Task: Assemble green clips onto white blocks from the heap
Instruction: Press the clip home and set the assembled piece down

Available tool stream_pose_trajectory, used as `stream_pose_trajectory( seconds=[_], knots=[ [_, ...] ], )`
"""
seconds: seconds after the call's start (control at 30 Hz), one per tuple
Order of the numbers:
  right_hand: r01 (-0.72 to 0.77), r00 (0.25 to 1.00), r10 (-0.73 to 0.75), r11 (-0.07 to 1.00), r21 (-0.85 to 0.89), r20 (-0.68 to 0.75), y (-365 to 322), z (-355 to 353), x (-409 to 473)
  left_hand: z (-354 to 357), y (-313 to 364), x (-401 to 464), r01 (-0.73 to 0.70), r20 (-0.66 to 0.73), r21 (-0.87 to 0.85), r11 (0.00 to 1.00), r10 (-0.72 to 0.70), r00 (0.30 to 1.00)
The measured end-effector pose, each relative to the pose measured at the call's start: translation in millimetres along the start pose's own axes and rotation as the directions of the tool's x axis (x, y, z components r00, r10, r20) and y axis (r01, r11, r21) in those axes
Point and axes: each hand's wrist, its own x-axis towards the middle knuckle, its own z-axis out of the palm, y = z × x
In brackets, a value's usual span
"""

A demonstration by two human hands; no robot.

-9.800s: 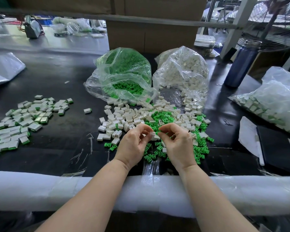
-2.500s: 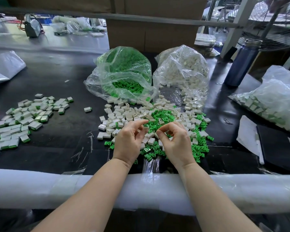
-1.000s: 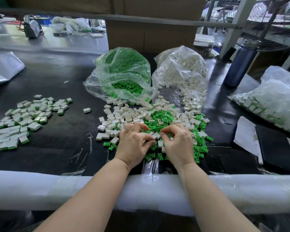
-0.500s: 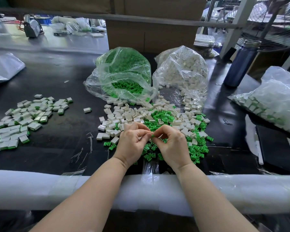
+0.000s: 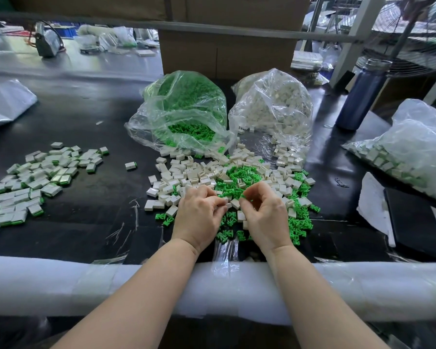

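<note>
Black worktop, kinda glossy, with a white foam-wrapped rail running along the near edge. Dead center there's a mixed heap of white blocks and green clips. Right behind it sit two clear bags, green clip bag on the left, white block bag beside it. Finished pieces are spread out on the left. Far right has a blue bottle, another full bag and a black pad.

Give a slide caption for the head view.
Two hands, left and right, pinch small parts above a heap of white blocks and green clips, before two open bags.
</note>
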Motion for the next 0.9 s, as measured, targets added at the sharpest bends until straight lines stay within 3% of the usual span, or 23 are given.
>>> stream_pose_trajectory(
  seconds=[0.2, 0.37, 0.53, 0.9],
  knots=[
    [0.024, 1.000, -0.024, 0.999, -0.024, 0.009, 2.1, -0.6, 0.7, -1.2, 0.1, 0.4, 0.007, -0.017, -0.012, 1.000, -0.007, 1.000],
    [0.013, 1.000, -0.013, 1.000, 0.008, 0.012, 1.1, -1.1, 1.1, -8.9, 6.0, -1.5, 0.001, -0.095, -0.178, 0.984, -0.018, 0.995],
    [0.001, 0.997, -0.005, 0.999, 0.053, 0.079, -0.6, 1.1, -0.4, -11.7, 8.9, -1.5, -0.009, -0.051, -0.304, 0.953, -0.007, 0.999],
    [0.052, 0.994, -0.058, 0.997, 0.058, 0.098, -2.9, 1.1, -1.6, -12.8, 8.6, -1.9, 0.014, -0.014, -0.315, 0.949, -0.019, 1.000]
  ],
)
